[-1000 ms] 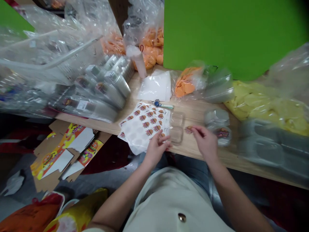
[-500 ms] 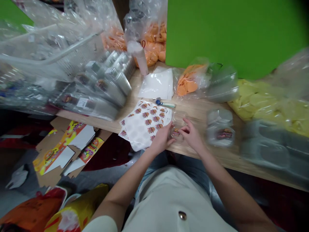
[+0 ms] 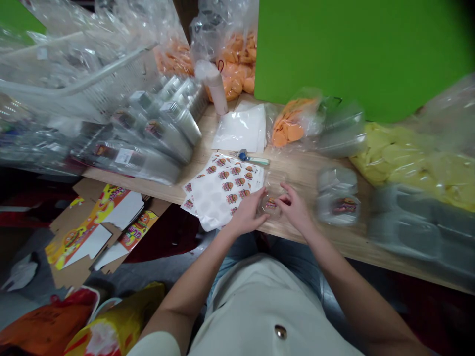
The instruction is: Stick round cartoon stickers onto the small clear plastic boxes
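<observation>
A small clear plastic box [image 3: 273, 182] lies open on the table in front of me. My left hand [image 3: 249, 211] curves around its left side, thumb at the near edge and fingers on the far side. On the box's near part shows a burger sticker [image 3: 270, 203]. The thumb and index finger of my right hand [image 3: 293, 203] pinch together at the sticker's right edge. Left of the box, sheets of burger stickers [image 3: 228, 185] lie overlapped, partly bare backing. To the right sits another clear box [image 3: 338, 209] with a burger sticker on it.
Stacked clear boxes [image 3: 411, 222] stand at right, near a bag of yellow pieces [image 3: 401, 158]. Orange pieces [image 3: 287, 129], white sheets [image 3: 241, 129], a bottle [image 3: 215, 89] and a lanyard [image 3: 256, 160] lie farther back. Packed boxes [image 3: 163, 128] and a white basket [image 3: 111, 81] fill the left.
Both hands stay at the box in nearly the same pose. The view has shifted slightly; nothing else has visibly moved.
</observation>
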Available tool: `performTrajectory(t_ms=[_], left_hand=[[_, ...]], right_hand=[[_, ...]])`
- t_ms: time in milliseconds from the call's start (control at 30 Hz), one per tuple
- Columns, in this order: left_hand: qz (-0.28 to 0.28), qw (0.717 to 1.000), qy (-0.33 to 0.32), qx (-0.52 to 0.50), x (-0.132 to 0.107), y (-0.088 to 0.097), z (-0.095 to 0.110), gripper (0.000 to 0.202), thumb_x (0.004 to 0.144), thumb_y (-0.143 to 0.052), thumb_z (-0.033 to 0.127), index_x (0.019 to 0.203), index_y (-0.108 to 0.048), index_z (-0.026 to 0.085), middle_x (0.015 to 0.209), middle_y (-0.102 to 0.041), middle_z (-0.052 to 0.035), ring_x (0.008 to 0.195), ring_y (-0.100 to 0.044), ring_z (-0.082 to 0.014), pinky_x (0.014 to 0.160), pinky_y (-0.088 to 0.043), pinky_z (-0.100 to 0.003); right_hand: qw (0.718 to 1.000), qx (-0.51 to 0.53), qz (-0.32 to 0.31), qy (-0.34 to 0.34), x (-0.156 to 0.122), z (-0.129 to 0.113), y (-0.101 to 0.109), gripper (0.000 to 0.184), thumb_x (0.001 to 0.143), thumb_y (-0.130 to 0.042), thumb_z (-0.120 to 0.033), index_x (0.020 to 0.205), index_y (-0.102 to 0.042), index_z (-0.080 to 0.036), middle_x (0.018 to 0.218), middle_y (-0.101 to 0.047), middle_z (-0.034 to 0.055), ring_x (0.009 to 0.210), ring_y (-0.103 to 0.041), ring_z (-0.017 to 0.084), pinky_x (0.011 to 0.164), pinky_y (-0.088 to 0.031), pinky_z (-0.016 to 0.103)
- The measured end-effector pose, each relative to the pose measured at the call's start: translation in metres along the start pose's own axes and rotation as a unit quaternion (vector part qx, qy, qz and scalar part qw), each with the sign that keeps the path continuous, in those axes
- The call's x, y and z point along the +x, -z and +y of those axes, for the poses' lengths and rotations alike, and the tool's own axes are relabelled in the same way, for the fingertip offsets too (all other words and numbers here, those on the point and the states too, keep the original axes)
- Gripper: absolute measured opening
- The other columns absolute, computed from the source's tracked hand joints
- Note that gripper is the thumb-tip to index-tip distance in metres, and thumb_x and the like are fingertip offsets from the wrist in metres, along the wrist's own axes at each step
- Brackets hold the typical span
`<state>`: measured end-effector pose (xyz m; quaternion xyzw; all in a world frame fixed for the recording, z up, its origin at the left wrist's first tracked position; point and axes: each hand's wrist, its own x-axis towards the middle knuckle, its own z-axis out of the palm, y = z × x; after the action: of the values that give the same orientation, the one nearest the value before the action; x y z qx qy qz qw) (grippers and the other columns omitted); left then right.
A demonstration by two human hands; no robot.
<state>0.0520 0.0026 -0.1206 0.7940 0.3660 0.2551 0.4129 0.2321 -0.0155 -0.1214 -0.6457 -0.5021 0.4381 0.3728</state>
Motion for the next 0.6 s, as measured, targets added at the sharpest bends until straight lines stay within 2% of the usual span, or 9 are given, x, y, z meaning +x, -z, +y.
performTrajectory(t_ms=[133,233,300,367,400,433,500,567,600], left_hand=[[0.032,0.999,0.039,0.005,0.004,-0.003,0.004,0.057,0.084,-0.049,0.032,0.135,-0.028,0.017,0.129,-0.049,-0.0138,0.120,-0.044,-0.0237,0.101,-0.032,-0.043],[0.061,0.996,0.051,0.039,0.007,-0.010,0.003,0.054,0.083,-0.051,0.031,0.131,-0.032,0.016,0.124,-0.053,-0.0125,0.115,-0.047,-0.0231,0.100,-0.033,-0.041],[0.073,0.995,0.055,0.048,0.008,-0.015,0.003,0.054,0.082,-0.052,0.029,0.131,-0.033,0.016,0.122,-0.053,-0.0120,0.114,-0.048,-0.0225,0.099,-0.034,-0.041],[0.082,0.994,0.064,0.043,0.010,-0.018,0.002,0.055,0.081,-0.054,0.027,0.130,-0.033,0.016,0.121,-0.054,-0.0116,0.113,-0.048,-0.0224,0.099,-0.034,-0.041],[0.084,0.993,0.067,0.037,0.010,-0.018,0.002,0.056,0.080,-0.055,0.027,0.130,-0.033,0.017,0.120,-0.055,-0.0114,0.113,-0.049,-0.0223,0.099,-0.034,-0.041],[0.084,0.994,0.069,0.028,0.010,-0.017,0.003,0.056,0.080,-0.055,0.027,0.130,-0.034,0.017,0.119,-0.055,-0.0111,0.112,-0.049,-0.0222,0.099,-0.035,-0.041],[0.087,0.994,0.065,0.006,0.009,-0.012,0.006,0.052,0.081,-0.054,0.027,0.129,-0.036,0.018,0.121,-0.054,-0.0109,0.113,-0.048,-0.0218,0.099,-0.035,-0.041],[0.123,0.990,0.071,-0.010,0.006,-0.002,0.010,0.044,0.082,-0.052,0.028,0.124,-0.042,0.019,0.123,-0.052,-0.0110,0.116,-0.046,-0.0214,0.100,-0.034,-0.042],[0.157,0.984,0.088,-0.020,0.004,0.004,0.013,0.040,0.083,-0.052,0.029,0.120,-0.046,0.019,0.124,-0.052,-0.0108,0.117,-0.045,-0.0214,0.100,-0.034,-0.042]], right_hand=[[0.999,-0.033,-0.003,0.011,-0.001,0.000,-0.002,0.058,0.076,-0.056,-0.035,0.127,-0.039,-0.016,0.072,-0.063,0.0013,0.066,-0.059,0.017,0.071,-0.047,0.034],[0.992,-0.123,0.001,0.040,-0.008,-0.006,0.001,0.057,0.079,-0.052,-0.033,0.132,-0.036,-0.016,0.081,-0.065,0.0047,0.073,-0.060,0.020,0.073,-0.048,0.038],[0.970,-0.217,0.068,0.084,-0.016,-0.009,0.005,0.057,0.081,-0.050,-0.030,0.134,-0.034,-0.016,0.103,-0.061,0.0120,0.095,-0.057,0.025,0.084,-0.044,0.044],[0.939,-0.283,0.156,0.119,-0.023,-0.009,0.009,0.061,0.081,-0.050,-0.030,0.136,-0.029,-0.015,0.124,-0.049,0.0176,0.114,-0.046,0.030,0.092,-0.038,0.050],[0.930,-0.298,0.172,0.134,-0.026,-0.008,0.010,0.065,0.080,-0.051,-0.031,0.138,-0.026,-0.015,0.129,-0.044,0.0190,0.118,-0.042,0.031,0.095,-0.036,0.052],[0.927,-0.303,0.159,0.150,-0.028,-0.005,0.009,0.069,0.079,-0.054,-0.033,0.139,-0.023,-0.015,0.131,-0.042,0.0197,0.120,-0.040,0.032,0.096,-0.035,0.053],[0.932,-0.301,0.072,0.190,-0.028,0.000,0.005,0.076,0.077,-0.057,-0.035,0.140,-0.018,-0.015,0.132,-0.043,0.0186,0.121,-0.040,0.031,0.096,-0.036,0.051],[0.932,-0.290,0.006,0.220,-0.026,0.003,-0.001,0.077,0.078,-0.057,-0.032,0.140,-0.016,-0.017,0.131,-0.045,0.0164,0.122,-0.041,0.028,0.097,-0.037,0.049],[0.933,-0.279,0.002,0.225,-0.025,0.002,-0.003,0.076,0.079,-0.057,-0.031,0.141,-0.014,-0.018,0.131,-0.046,0.0153,0.122,-0.042,0.027,0.097,-0.037,0.048]])
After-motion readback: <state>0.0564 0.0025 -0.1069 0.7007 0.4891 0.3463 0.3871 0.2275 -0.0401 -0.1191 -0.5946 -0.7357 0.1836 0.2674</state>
